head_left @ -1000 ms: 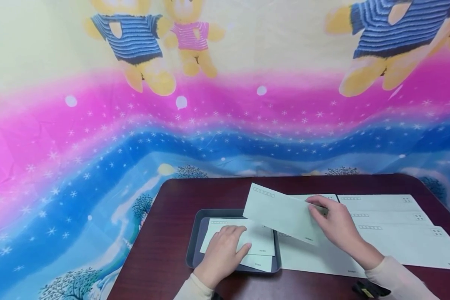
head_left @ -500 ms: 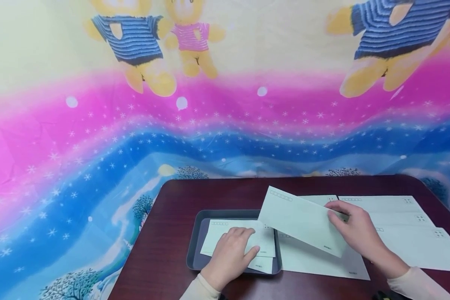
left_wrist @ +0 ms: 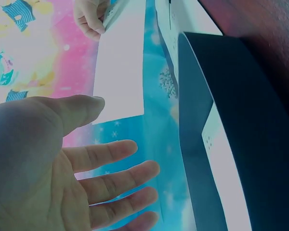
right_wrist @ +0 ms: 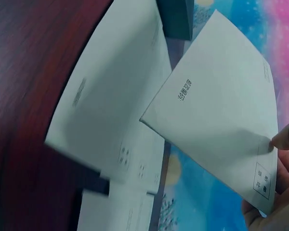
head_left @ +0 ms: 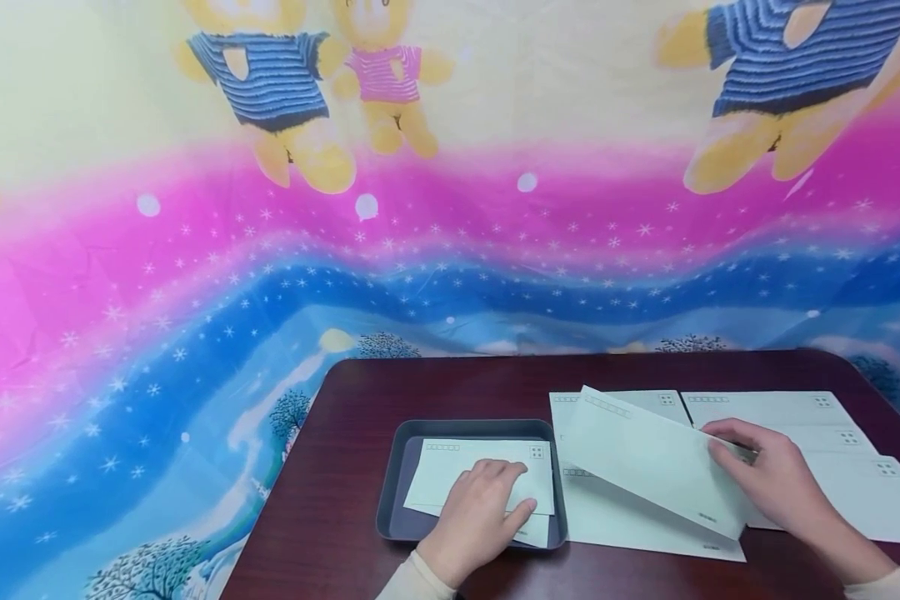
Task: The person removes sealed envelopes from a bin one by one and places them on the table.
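My right hand [head_left: 780, 479] pinches a pale envelope [head_left: 656, 462] by its right end, thumb on one face. This envelope is tilted, above several larger-looking envelopes [head_left: 622, 525] on the table. In the right wrist view the thumb presses near the printed box of the held envelope [right_wrist: 216, 106]. My left hand [head_left: 480, 512] is over the dark grey tray [head_left: 387, 492], fingers loosely spread with nothing in them. Beneath it, envelopes [head_left: 442, 471] lie in the tray, partly hidden by the hand. The left wrist view shows the left hand [left_wrist: 62, 163] beside the tray wall.
More envelopes [head_left: 855, 492] overlap at the table's right side, next to the left group. The dark red-brown table [head_left: 330, 500] has rounded far corners. Behind it hangs a colourful cloth [head_left: 495, 250] printed with bears and snowflakes.
My right hand has carried the envelope to the right, away from the tray and over the envelopes on the table. My left hand has shifted slightly right above the tray.
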Demonstrator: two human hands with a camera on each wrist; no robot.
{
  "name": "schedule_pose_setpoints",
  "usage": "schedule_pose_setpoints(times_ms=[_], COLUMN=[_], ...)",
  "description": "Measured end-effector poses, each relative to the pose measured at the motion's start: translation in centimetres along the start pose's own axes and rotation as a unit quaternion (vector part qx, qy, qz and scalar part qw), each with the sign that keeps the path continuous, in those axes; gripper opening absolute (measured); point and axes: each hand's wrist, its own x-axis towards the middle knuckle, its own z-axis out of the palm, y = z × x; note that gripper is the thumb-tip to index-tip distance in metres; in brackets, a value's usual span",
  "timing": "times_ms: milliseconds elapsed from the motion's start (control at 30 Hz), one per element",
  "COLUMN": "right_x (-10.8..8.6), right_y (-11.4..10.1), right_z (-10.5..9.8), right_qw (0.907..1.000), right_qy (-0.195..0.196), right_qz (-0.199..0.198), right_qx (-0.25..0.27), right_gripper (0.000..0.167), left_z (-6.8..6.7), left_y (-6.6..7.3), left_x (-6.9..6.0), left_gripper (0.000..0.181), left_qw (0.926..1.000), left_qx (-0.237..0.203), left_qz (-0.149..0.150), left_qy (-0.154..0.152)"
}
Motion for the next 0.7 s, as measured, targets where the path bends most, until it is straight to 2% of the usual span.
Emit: schedule_pose_setpoints(times_ms=[400,700], right_x=[-1.3,-1.7], right_y=[4.6,8.4], right_z=[-2.6,-4.3], right_qw=[0.9996,0.9951], right_qy=[-0.013,-0.053], right_qz=[-0.011,0.021], right_qx=[-0.021,-0.080], right_gripper=[0.011,0.008], left_z=[0.4,0.9], left_y=[1.6,2.5], left_x=[0.1,0.3], left_gripper=[0.036,0.038], left_qw=[0.9997,0.9986], left_qx=[0.009,0.023], left_qz=[0.020,0.041], left_qy=[-0.014,-0.022])
